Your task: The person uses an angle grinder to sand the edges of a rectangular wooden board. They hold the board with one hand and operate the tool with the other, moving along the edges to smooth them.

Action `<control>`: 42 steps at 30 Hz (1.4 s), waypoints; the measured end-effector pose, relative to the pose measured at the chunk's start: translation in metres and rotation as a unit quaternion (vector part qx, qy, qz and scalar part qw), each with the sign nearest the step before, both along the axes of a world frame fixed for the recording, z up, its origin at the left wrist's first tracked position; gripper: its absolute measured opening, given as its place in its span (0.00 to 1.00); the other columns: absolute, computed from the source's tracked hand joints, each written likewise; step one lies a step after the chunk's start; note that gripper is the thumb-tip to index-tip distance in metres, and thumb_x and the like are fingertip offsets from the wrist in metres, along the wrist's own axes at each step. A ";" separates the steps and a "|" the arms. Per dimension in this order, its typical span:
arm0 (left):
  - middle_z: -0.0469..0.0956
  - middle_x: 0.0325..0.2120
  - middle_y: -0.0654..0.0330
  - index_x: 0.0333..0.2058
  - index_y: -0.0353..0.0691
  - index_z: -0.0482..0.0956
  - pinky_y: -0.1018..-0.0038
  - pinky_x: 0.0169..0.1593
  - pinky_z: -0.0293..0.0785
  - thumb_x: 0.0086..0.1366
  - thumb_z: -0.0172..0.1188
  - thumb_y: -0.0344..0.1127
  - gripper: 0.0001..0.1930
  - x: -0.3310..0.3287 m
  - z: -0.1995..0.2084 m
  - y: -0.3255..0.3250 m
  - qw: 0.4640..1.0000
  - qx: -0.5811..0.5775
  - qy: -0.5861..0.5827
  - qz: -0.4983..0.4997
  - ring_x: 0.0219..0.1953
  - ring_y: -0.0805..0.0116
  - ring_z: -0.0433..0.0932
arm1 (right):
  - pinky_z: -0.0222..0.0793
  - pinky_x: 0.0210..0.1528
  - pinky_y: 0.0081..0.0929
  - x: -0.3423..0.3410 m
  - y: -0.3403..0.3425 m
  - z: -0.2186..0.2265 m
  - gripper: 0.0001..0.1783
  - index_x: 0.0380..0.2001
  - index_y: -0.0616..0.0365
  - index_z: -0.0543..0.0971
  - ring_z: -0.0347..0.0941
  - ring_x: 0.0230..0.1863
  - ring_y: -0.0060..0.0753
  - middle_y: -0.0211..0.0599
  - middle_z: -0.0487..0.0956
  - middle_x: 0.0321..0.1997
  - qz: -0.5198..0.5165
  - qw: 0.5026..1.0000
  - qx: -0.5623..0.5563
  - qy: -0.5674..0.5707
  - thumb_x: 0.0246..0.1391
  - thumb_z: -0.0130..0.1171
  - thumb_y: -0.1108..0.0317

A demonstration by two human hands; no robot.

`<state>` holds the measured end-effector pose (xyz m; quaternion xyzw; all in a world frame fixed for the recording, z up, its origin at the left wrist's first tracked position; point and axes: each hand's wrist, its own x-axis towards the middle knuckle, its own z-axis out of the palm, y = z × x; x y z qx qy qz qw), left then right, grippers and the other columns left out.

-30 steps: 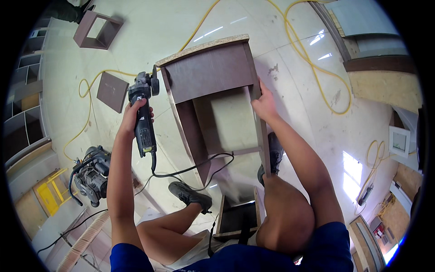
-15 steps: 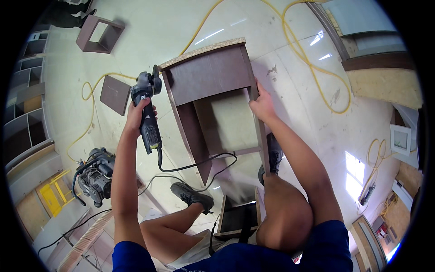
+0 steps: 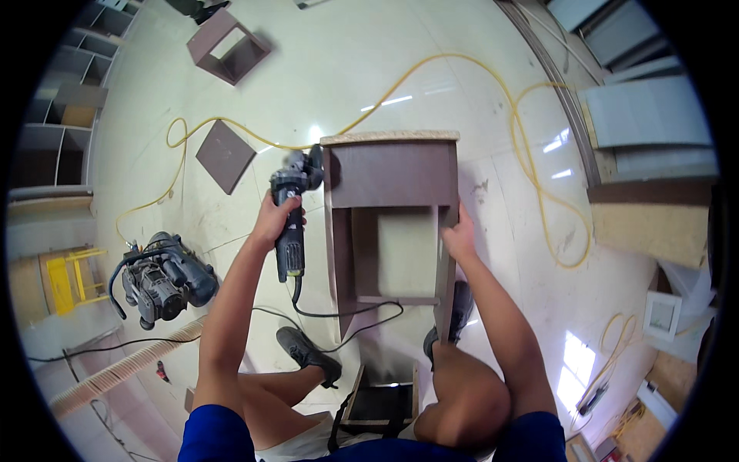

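Observation:
My left hand (image 3: 275,221) is wrapped round the body of a black angle grinder (image 3: 290,231), its thumb lying across the top. The grinder's disc end rests at or very near the upper left edge of a brown cabinet carcass (image 3: 389,173); I cannot tell whether it touches. A black cord hangs from the tool's lower end and loops across the cabinet's lower part. On the cabinet's right side panel my right hand (image 3: 459,235) grips the edge, its fingers partly hidden behind the board. The far end of the cabinet shows a raw chipboard edge.
A yellow hose (image 3: 443,56) winds over the floor beyond the cabinet. At the left stand an air compressor (image 3: 165,281) and a loose brown panel (image 3: 225,156). A brown open box (image 3: 229,48) lies farther off. Stacked boards (image 3: 650,146) line the right side.
The cabinet now appears lower and straighter in view, with less tilt. Both hands keep their hold, and the grinder stays beside the cabinet's upper left edge. The head view has shifted.

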<state>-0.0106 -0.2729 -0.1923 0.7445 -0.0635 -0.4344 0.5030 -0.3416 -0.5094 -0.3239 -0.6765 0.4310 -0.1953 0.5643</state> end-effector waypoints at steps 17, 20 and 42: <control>0.78 0.36 0.50 0.55 0.30 0.61 0.66 0.36 0.82 0.60 0.67 0.36 0.30 -0.002 -0.017 -0.001 0.996 0.016 -0.084 0.013 0.31 0.63 0.82 | 0.67 0.60 0.30 -0.006 -0.006 -0.004 0.41 0.62 0.62 0.70 0.74 0.54 0.38 0.41 0.78 0.51 0.050 0.998 0.029 0.032 0.37 0.48 0.84; 0.81 0.40 0.40 0.55 0.26 0.60 0.61 0.46 0.80 0.56 0.69 0.45 0.38 -0.007 -0.019 0.006 0.991 0.054 -0.124 0.000 0.40 0.50 0.84 | 0.67 0.60 0.30 -0.008 -0.007 -0.004 0.40 0.61 0.63 0.70 0.74 0.53 0.39 0.41 0.78 0.51 0.051 0.998 0.026 0.034 0.36 0.49 0.84; 0.78 0.41 0.46 0.57 0.28 0.61 0.65 0.45 0.78 0.56 0.69 0.41 0.37 -0.010 -0.043 0.037 0.994 0.000 -0.085 0.075 0.41 0.58 0.81 | 0.70 0.52 0.28 -0.003 -0.003 0.006 0.36 0.53 0.64 0.72 0.75 0.47 0.37 0.38 0.78 0.44 0.043 0.998 0.029 0.039 0.32 0.51 0.87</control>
